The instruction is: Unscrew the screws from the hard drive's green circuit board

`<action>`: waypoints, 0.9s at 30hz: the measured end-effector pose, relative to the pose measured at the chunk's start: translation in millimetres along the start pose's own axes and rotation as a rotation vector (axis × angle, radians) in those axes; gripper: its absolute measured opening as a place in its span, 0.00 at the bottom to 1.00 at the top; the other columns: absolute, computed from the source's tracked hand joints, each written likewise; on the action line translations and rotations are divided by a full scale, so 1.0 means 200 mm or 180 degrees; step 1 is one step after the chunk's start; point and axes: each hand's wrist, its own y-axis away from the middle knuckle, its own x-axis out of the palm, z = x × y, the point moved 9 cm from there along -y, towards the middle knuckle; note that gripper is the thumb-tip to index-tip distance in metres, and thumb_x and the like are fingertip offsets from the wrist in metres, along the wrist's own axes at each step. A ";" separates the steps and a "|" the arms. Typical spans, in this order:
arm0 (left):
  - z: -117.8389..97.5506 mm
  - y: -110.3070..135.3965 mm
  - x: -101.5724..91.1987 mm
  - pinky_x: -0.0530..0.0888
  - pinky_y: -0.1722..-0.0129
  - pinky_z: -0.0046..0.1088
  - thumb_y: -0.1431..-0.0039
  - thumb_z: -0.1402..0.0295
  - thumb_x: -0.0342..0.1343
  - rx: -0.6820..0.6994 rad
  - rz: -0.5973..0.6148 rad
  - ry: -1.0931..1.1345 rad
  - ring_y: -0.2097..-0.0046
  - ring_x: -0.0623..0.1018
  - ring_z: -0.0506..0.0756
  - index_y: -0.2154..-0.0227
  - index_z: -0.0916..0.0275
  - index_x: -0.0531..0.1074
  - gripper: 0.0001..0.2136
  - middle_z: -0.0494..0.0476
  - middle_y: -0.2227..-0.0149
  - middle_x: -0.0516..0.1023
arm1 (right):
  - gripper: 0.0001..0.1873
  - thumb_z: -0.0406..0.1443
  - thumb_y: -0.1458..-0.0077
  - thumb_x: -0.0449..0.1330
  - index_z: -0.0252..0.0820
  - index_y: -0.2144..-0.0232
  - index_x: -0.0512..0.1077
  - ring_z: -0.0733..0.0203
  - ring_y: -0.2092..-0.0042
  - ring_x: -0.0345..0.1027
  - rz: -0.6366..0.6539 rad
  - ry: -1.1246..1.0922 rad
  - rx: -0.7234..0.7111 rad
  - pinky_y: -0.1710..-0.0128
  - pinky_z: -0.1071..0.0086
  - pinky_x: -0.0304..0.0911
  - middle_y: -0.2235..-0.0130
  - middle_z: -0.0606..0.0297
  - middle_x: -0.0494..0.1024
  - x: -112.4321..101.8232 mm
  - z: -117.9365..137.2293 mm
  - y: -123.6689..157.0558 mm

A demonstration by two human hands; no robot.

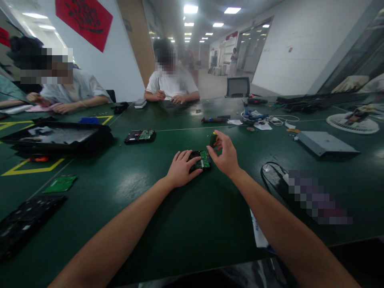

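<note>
A hard drive (pixel 205 159), black with a green circuit board on top, lies flat on the green table in front of me. My left hand (pixel 183 170) rests over its left side and grips it, the thumb along the near edge and the fingers across the top. At the right end of the drive, my right hand (pixel 224 155) pinches a screwdriver (pixel 213 139) by its green and yellow handle. The handle stands roughly upright. Its shaft and tip cannot be made out.
Another hard drive (pixel 140 136) lies further left, near a black tray (pixel 60 138). A loose green board (pixel 61 184) and a black casing (pixel 28 222) are at the left. Rightward are a grey metal box (pixel 327 144), cables (pixel 255 116) and a blurred pouch (pixel 318 198). Co-workers (pixel 172 86) sit opposite.
</note>
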 end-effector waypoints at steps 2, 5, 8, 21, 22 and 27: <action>0.00 0.00 0.00 0.57 0.29 0.60 0.31 0.46 0.54 0.0000 0.0001 -0.0026 0.29 0.62 0.70 0.35 0.49 0.71 0.26 0.62 0.29 0.63 | 0.34 0.38 0.35 0.61 0.53 0.30 0.57 0.50 0.54 0.78 0.0025 -0.0042 0.0002 0.56 0.52 0.81 0.40 0.53 0.74 0.00 0.00 0.00; 0.00 0.00 0.00 0.57 0.29 0.60 0.31 0.46 0.54 -0.0012 -0.0018 -0.0035 0.29 0.63 0.70 0.35 0.49 0.71 0.26 0.62 0.29 0.64 | 0.33 0.37 0.33 0.59 0.52 0.30 0.56 0.52 0.54 0.79 0.0050 -0.0218 0.0068 0.53 0.52 0.81 0.39 0.53 0.75 0.01 -0.01 0.00; 0.00 0.00 0.00 0.57 0.29 0.60 0.31 0.45 0.55 -0.0010 -0.0030 -0.0022 0.29 0.63 0.70 0.35 0.48 0.71 0.27 0.62 0.29 0.64 | 0.33 0.38 0.34 0.61 0.53 0.30 0.57 0.53 0.57 0.80 0.0034 -0.0220 0.0119 0.56 0.53 0.81 0.40 0.54 0.76 0.01 -0.02 0.00; 0.00 0.00 0.00 0.57 0.29 0.59 0.31 0.46 0.55 -0.0020 -0.0020 -0.0009 0.28 0.62 0.69 0.35 0.49 0.71 0.27 0.62 0.29 0.64 | 0.33 0.36 0.35 0.59 0.52 0.31 0.57 0.52 0.54 0.80 0.0025 -0.0245 0.0046 0.52 0.53 0.80 0.40 0.54 0.75 0.00 0.00 0.00; 0.00 0.00 0.00 0.57 0.29 0.60 0.31 0.46 0.55 -0.0020 -0.0013 -0.0015 0.28 0.62 0.69 0.35 0.49 0.71 0.26 0.62 0.29 0.64 | 0.33 0.36 0.35 0.59 0.51 0.31 0.56 0.52 0.53 0.80 0.0042 -0.0296 0.0053 0.51 0.53 0.80 0.40 0.53 0.75 0.00 0.00 0.00; 0.00 0.00 0.00 0.57 0.29 0.60 0.31 0.46 0.54 -0.0023 0.0020 -0.0013 0.29 0.62 0.70 0.35 0.49 0.71 0.27 0.63 0.29 0.64 | 0.34 0.39 0.35 0.61 0.50 0.31 0.57 0.53 0.57 0.79 -0.0048 -0.0194 0.0122 0.56 0.54 0.81 0.41 0.52 0.75 0.00 -0.01 0.00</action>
